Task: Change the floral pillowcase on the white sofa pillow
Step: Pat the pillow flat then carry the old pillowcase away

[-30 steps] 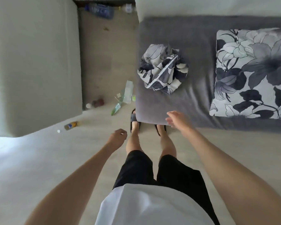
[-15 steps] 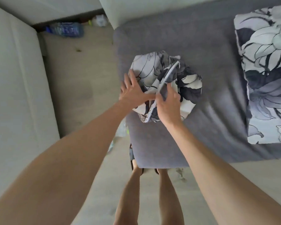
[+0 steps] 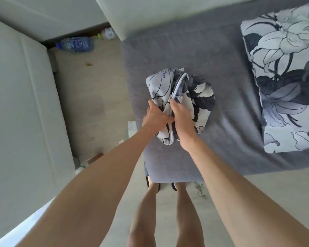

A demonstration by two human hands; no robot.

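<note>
Because it is thin printed cloth, the crumpled floral pillowcase [image 3: 183, 102] should handle as light, limp and shapeless, sagging wherever it is not held, so the pale piped edge running through the bundle looks like the sensible place to take it, since that seam probably marks the opening. It lies bunched on the grey sofa seat [image 3: 230, 68], near the seat's front left corner and well apart from the covered floral pillow [image 3: 284, 82] at the right. Both hands are already on its near side: the left hand [image 3: 155, 118] has its fingers curled into the folds, and the right hand [image 3: 181, 114] closes over the seam just beside it, though the fingertips are buried in cloth, so the exact grip is hard to read.
</note>
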